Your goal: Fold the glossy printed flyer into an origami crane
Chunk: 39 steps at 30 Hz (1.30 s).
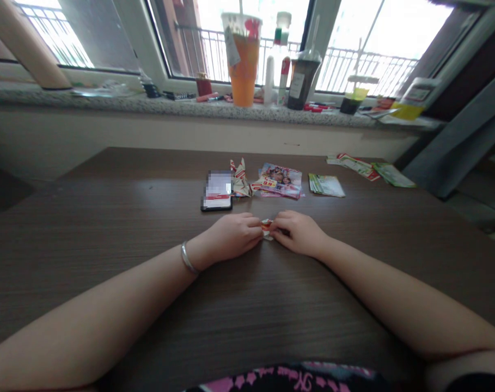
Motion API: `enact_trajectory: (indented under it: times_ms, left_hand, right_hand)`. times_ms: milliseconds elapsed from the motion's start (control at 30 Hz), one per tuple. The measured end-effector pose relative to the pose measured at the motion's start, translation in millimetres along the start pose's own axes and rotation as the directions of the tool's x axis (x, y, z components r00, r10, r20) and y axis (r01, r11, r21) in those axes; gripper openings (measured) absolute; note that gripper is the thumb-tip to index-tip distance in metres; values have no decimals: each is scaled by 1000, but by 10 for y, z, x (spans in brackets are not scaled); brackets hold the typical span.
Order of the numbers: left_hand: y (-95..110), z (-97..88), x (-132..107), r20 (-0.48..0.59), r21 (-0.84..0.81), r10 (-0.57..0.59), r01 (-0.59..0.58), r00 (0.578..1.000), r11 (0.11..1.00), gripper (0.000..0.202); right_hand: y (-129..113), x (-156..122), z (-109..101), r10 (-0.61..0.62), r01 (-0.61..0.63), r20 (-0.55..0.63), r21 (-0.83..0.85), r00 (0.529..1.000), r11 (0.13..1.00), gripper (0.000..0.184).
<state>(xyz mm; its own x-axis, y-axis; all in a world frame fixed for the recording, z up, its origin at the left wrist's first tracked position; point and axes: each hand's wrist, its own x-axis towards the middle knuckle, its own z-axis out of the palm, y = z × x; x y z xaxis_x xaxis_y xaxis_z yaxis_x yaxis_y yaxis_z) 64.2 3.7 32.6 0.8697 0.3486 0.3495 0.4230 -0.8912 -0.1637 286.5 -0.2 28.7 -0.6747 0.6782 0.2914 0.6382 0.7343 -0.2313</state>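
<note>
Between my two hands is a small piece of folded printed paper (267, 230), white with red and orange, mostly covered by my fingers. My left hand (237, 235) grips its left side with the fingers closed, and a silver bangle circles that wrist. From the right, my right hand (298, 233) pinches the other side between thumb and fingers. Just beyond my hands lies a phone (217, 190) with a lit screen. Beside it stands a folded paper figure (241, 181) with pointed tips, in similar printed paper.
Behind the hands lie a stack of colourful leaflets (282, 181), a smaller stack of green-and-white cards (327, 185) and more printed strips (359, 166). Along the granite windowsill (182, 109) stand an orange drink cup (244, 65), a dark drink cup (302, 81) and bottles.
</note>
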Motion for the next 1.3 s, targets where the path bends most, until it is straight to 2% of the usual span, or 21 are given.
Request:
enact_trajectory:
  times_ms: [133, 233, 333, 500, 700, 867, 1067, 1300]
  left_hand:
    - [-1, 6, -19, -5, 28, -17, 17, 1000, 999, 22]
    - [-20, -20, -30, 29, 52, 27, -28, 999, 998, 19]
    - [-46, -64, -30, 63, 36, 103, -105, 993, 994, 22]
    - [-61, -86, -24, 45, 51, 119, -121, 992, 991, 22]
    - [-61, -46, -34, 35, 96, 137, -140, 990, 985, 25]
    - [-57, -31, -34, 7, 99, 112, -112, 994, 989, 26]
    - [-28, -24, -20, -1, 101, 68, -68, 998, 993, 22]
    - [0, -32, 0, 34, 96, 25, -28, 999, 995, 18]
  right_hand:
    - [50, 20, 31, 41, -42, 9, 108, 999, 993, 14]
    - [76, 24, 45, 57, -60, 23, 155, 998, 986, 14]
    - [94, 23, 49, 63, -67, 33, 174, 997, 982, 14]
    - [105, 26, 45, 81, -88, 50, 170, 995, 982, 15]
    - [105, 29, 50, 118, -125, 63, 133, 991, 983, 13]
    - [80, 29, 40, 132, -137, 47, 114, 990, 984, 13]
    - [3, 19, -19, 225, -223, 49, -49, 973, 974, 24]
    - [-24, 40, -33, 259, -245, 91, -141, 962, 959, 24]
